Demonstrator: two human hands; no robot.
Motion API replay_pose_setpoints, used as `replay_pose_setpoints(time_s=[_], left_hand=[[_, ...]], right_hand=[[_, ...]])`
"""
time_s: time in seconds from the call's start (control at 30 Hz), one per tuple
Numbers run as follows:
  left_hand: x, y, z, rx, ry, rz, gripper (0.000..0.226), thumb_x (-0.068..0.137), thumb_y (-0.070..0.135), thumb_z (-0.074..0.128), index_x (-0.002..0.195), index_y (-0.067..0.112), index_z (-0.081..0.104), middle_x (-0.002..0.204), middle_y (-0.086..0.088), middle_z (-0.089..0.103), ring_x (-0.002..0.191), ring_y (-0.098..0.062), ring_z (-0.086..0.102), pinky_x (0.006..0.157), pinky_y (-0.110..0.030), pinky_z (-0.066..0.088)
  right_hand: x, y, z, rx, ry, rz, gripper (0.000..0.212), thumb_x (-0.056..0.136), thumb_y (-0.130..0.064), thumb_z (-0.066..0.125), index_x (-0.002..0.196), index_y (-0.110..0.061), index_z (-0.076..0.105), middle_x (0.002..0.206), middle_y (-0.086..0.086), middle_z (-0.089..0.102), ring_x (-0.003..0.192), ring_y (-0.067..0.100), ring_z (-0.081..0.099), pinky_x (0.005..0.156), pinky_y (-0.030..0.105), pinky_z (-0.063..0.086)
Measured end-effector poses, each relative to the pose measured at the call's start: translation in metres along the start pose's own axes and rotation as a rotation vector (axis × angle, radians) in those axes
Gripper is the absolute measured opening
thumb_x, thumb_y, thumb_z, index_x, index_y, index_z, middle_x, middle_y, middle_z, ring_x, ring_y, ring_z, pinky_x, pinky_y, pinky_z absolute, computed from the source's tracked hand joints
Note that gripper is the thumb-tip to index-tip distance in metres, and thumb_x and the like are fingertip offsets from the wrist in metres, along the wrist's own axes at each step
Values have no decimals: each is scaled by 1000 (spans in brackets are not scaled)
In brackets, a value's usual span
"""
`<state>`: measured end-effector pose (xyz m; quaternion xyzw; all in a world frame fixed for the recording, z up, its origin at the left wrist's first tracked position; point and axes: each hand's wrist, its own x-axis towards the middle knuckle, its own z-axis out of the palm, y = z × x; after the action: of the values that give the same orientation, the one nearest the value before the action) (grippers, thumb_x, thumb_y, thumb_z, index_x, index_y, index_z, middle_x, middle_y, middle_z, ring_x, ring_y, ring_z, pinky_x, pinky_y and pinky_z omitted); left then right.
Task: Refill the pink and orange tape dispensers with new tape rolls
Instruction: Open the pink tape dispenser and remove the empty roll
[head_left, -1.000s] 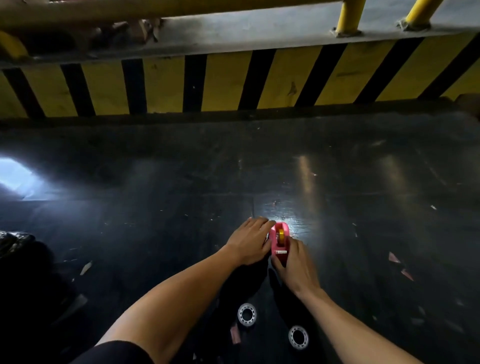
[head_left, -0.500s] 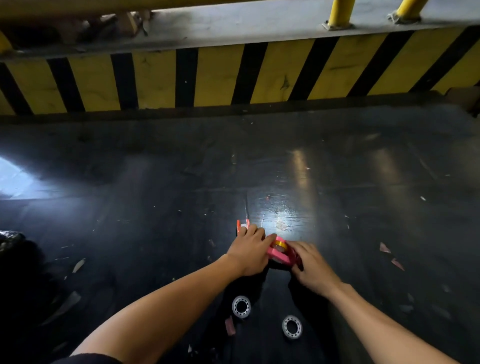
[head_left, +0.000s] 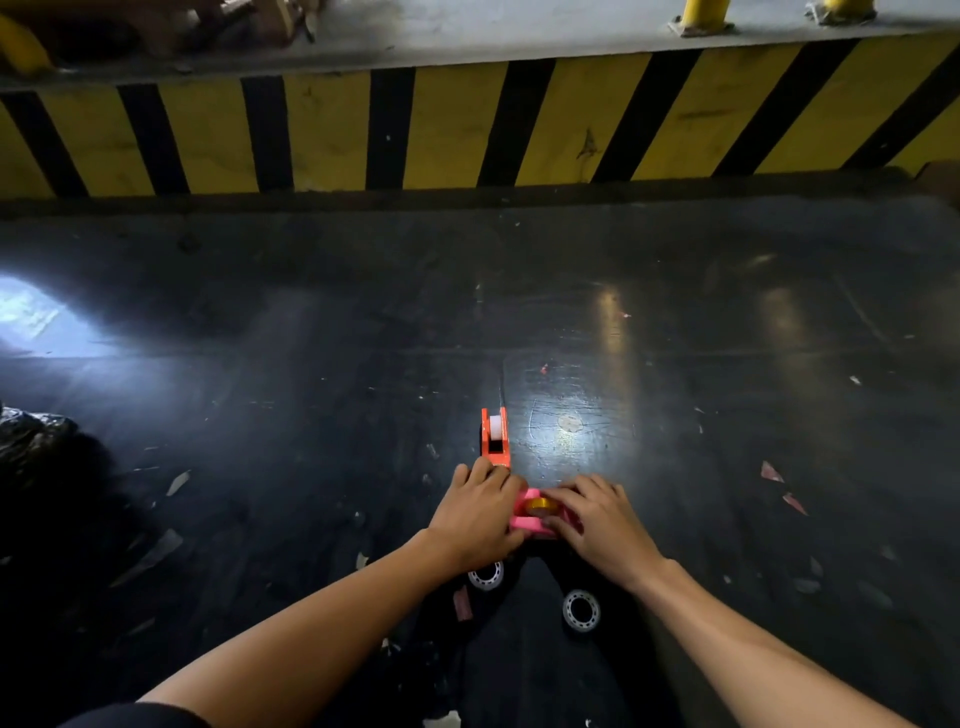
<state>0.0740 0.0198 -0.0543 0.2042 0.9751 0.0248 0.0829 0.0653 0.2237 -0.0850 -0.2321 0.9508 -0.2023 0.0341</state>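
Note:
The pink tape dispenser (head_left: 535, 522) lies on its side on the dark floor, with a yellow tape roll (head_left: 540, 504) showing in it. My left hand (head_left: 480, 514) grips its left end and my right hand (head_left: 592, 519) presses on its right side. Just beyond my left hand stands the orange tape dispenser (head_left: 494, 439), upright, with a white roll in it. Two clear tape rolls lie flat near my wrists: one (head_left: 487, 576) partly under my left wrist, the other (head_left: 581, 610) between my forearms.
The dark glossy floor (head_left: 311, 389) carries scattered paper scraps and bits of tape. A yellow and black striped kerb (head_left: 467, 124) runs across the back. A crumpled dark bag (head_left: 31, 436) sits at the left edge.
The pink dispenser went from upright between my hands to lying on its side on the floor. My left hand shifted, uncovering the orange dispenser behind it. The camera tilted down.

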Motion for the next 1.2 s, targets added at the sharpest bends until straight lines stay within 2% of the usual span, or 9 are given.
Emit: replay_pose_setpoints(time_s=[0.1,0.3,0.5,0.6,0.73,0.87,0.97,1.1,1.2], left_hand=[[-5,-6,-1,8,4,-32,57,88,62,48,127,20,50,130,-3,56,114,-28,44,94,-42,34],[-9,-5,-3,-43,4,-72,58,89,60,50,134,24,48,135,1,55,116,-26,45,95,-42,33],[-15,-2,2,-140,35,-138,58,90,57,50,140,28,44,134,4,56,118,-22,45,99,-39,33],[-17,8,0,-452,165,-237,57,87,49,62,137,29,46,120,6,60,110,-16,50,96,-34,39],[-20,34,-20,-1149,371,-361,35,87,21,75,117,25,57,90,-4,68,75,-3,63,71,-15,51],[-20,48,-27,-1349,405,-402,20,88,20,75,104,24,62,87,-7,73,78,-13,73,72,-26,59],[-20,52,-25,-1472,374,-441,18,87,20,76,101,24,65,92,-11,75,83,-20,76,78,-40,63],[-20,57,-24,-1583,345,-520,21,86,16,76,103,17,64,98,-15,74,83,-20,76,74,-33,61],[-22,60,-19,-1609,334,-549,23,81,15,75,101,17,63,101,-18,72,80,-21,73,80,-42,62]], right_hand=[[8,-11,5,-23,81,9,26,84,-42,59,105,-30,68,98,-7,63,97,20,56,79,36,41],[15,-19,2,-24,70,-28,14,88,-30,54,98,-24,64,97,-9,64,95,15,59,85,31,34],[10,-26,-14,287,230,115,11,87,-31,65,94,-23,67,92,-12,67,89,12,60,89,32,42],[7,-36,-32,612,311,299,13,80,-33,74,85,-22,71,84,-11,72,83,9,65,79,28,49],[-1,-48,-45,1028,268,470,10,76,-23,79,80,-15,75,77,5,77,74,16,71,73,33,55],[-13,-59,-48,1239,247,467,6,83,-11,70,85,-9,76,76,9,77,70,17,72,63,23,54],[-19,-61,-51,1278,271,466,10,85,-7,67,91,-5,75,81,11,77,73,18,73,65,23,57],[-28,-64,-51,1269,302,452,11,85,-4,66,93,-4,74,83,6,78,74,13,74,65,18,56],[-34,-61,-48,1175,384,497,9,84,-11,70,90,-8,75,85,6,78,77,12,72,73,22,57]])
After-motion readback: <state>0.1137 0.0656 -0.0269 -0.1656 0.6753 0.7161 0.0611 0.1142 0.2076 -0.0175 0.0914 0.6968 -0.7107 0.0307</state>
